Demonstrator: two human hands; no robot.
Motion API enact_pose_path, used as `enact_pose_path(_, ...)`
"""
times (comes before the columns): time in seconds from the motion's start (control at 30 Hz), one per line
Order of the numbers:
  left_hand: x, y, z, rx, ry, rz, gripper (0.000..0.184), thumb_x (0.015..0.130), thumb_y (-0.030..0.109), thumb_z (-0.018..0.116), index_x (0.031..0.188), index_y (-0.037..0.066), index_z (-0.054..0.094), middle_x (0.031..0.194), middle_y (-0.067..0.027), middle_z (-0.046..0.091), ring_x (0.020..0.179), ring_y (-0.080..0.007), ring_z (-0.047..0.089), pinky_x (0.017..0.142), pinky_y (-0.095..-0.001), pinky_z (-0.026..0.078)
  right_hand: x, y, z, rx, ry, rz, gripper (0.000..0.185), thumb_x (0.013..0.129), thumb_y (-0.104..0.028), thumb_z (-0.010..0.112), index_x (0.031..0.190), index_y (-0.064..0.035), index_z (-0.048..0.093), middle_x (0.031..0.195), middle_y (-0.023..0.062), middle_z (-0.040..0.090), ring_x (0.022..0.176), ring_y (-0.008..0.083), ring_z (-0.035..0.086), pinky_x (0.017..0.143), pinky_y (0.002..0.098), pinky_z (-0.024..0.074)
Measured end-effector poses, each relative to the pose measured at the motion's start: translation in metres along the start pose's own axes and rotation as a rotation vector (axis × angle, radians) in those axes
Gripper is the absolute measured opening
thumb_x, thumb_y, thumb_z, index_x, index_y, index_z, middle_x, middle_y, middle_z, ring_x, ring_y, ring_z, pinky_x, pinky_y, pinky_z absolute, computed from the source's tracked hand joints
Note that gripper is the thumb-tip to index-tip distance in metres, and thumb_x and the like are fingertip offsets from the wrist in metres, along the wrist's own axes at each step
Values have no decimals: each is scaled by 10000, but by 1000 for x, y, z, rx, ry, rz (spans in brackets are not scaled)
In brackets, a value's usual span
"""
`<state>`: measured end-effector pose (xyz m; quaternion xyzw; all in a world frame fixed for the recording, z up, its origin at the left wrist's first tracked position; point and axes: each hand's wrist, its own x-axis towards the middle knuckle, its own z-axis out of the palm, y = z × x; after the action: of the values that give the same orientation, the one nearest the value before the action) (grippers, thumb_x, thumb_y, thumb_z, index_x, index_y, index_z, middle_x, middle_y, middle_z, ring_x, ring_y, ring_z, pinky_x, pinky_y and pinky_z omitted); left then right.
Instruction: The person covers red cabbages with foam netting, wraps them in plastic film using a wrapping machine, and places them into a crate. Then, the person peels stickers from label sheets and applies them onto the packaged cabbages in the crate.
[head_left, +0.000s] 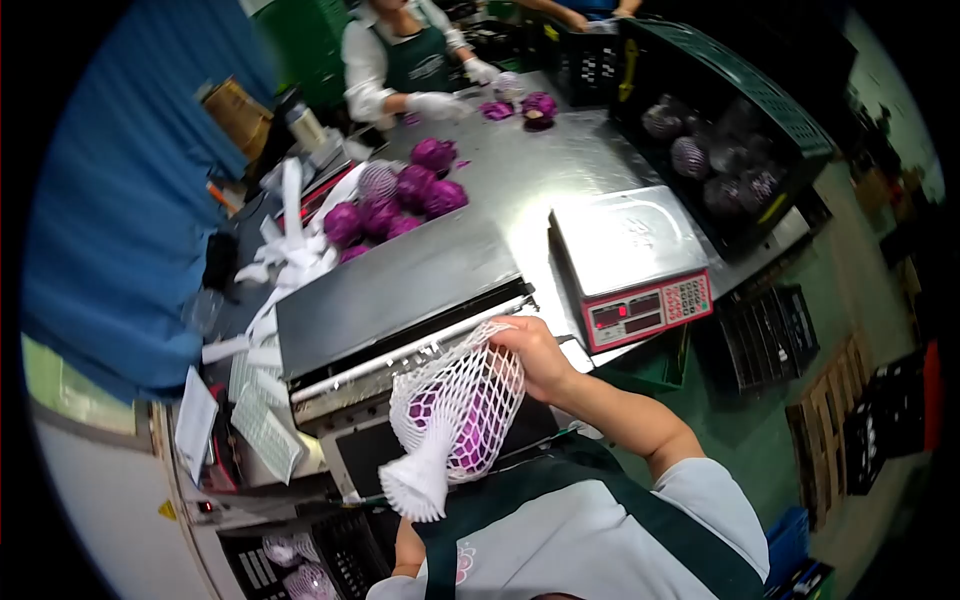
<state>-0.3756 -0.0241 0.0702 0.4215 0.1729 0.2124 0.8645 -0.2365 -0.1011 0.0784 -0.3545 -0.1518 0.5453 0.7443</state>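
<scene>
My right hand [538, 358] pinches the upper edge of a white foam mesh sleeve [425, 480] and stretches it upward. Through the open mesh shows a purple cabbage [472, 420], inside or behind the net. The sleeve's lower end is bunched and flares out. My left forearm [408, 548] comes up from below, while its hand is hidden behind the sleeve and cabbage. Just beyond both hands lies the front edge of a wrapping machine with a dark flat plate [400, 300].
Several purple cabbages [415, 190] are piled behind the plate. A digital scale [640, 260] stands on the right, near a dark crate [730, 130] of netted cabbages. Across the metal table [510, 160] is a co-worker in gloves [437, 105]. White foam strips [290, 240] lie left.
</scene>
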Motion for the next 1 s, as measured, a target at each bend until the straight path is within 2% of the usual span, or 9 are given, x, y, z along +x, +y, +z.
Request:
enact_pose_path(0.17,-39,21,-39,482,145,285,607,857,538,437,1203,42,490,1138,-113,567,1020,-248,569,910,-403,463,6,62,-8,197,-130,653,136,845,-139,593,881,-8,604,695,36,621,471,65,544,334,147,370)
enact_pose_path(0.27,-60,33,-59,958,213,502,616,846,537,458,1196,31,495,1129,-108,575,1010,-240,576,910,-397,465,8,85,3,34,32,575,163,826,-129,625,898,13,588,735,52,621,515,93,558,386,186,409)
enact_pose_path(0.33,-62,37,-67,1096,269,563,622,839,536,473,1191,24,498,1122,-104,581,1003,-234,580,909,-393,466,20,80,11,-596,-72,59,245,863,-174,588,1017,13,557,773,47,629,611,101,578,514,224,449)
enact_pose_path(0.4,-47,45,-76,734,301,490,544,846,466,481,1146,14,521,1081,-104,598,973,-226,593,887,-373,472,41,63,9,-1029,-137,-433,431,911,-277,520,1239,-4,457,1234,137,508,1038,167,540,794,298,473)
enact_pose_path(0.5,-13,89,-67,-284,292,364,296,871,236,485,1014,-3,582,948,-115,641,875,-209,626,810,-315,493,73,27,42,-373,-522,44,655,929,-490,382,1387,-35,272,1381,175,354,1175,222,443,985,333,355)
enact_pose_path(0.57,37,107,-107,-278,439,224,197,863,140,500,947,-7,602,865,-101,646,786,-174,626,734,-276,488,110,21,56,-355,-532,106,576,949,-448,378,1362,-49,338,1273,121,479,1149,178,468,972,297,359)
enact_pose_path(0.63,95,103,-136,-36,696,593,186,839,164,562,859,-12,620,777,-60,634,675,-118,591,632,-257,463,149,17,61,-639,-419,32,503,944,-387,436,1325,-59,413,1208,88,526,1123,148,472,976,284,334)
enact_pose_path(0.77,164,94,-197,195,830,577,233,816,185,622,680,-5,621,605,25,557,524,-64,493,473,-249,381,221,27,40,-782,-413,-64,461,870,-302,602,1239,-42,507,1103,34,573,1002,121,506,885,250,379)
enact_pose_path(1.0,156,92,-232,944,682,315,316,770,299,680,929,27,659,861,-109,670,806,-160,636,728,-282,486,244,16,-3,-922,-391,-10,467,874,-278,592,1262,-43,480,1169,67,551,1018,119,518,838,254,425)
